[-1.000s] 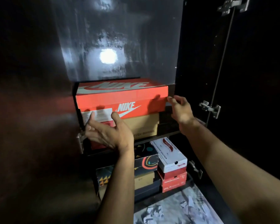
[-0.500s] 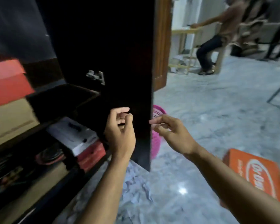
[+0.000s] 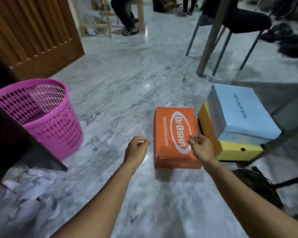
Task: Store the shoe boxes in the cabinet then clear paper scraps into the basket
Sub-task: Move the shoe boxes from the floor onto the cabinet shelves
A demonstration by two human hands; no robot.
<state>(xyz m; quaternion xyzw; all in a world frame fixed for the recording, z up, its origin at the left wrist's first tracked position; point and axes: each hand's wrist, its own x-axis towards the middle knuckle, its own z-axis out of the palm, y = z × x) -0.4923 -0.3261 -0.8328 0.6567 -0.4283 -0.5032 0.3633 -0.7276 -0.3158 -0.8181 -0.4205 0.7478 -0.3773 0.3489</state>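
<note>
An orange shoe box (image 3: 175, 137) with a white oval logo lies flat on the marble floor. To its right a light blue box (image 3: 239, 115) sits on top of a yellow box (image 3: 237, 151). My left hand (image 3: 136, 148) hovers just left of the orange box, fingers loosely curled, holding nothing. My right hand (image 3: 200, 147) hangs over the box's right near corner, fingers also curled and empty. A pink mesh basket (image 3: 41, 115) stands at the left. White paper scraps (image 3: 21, 191) lie on the floor at the lower left.
The dark open cabinet door (image 3: 15, 145) juts in at the left beside the basket. A wooden slatted door (image 3: 34, 31) stands behind. Chair and table legs (image 3: 210, 40) rise at the upper right, and seated people are at the far back.
My view swung from the cabinet shelf with the red box to the floor. Both hands left the cabinet and now reach toward the orange box.
</note>
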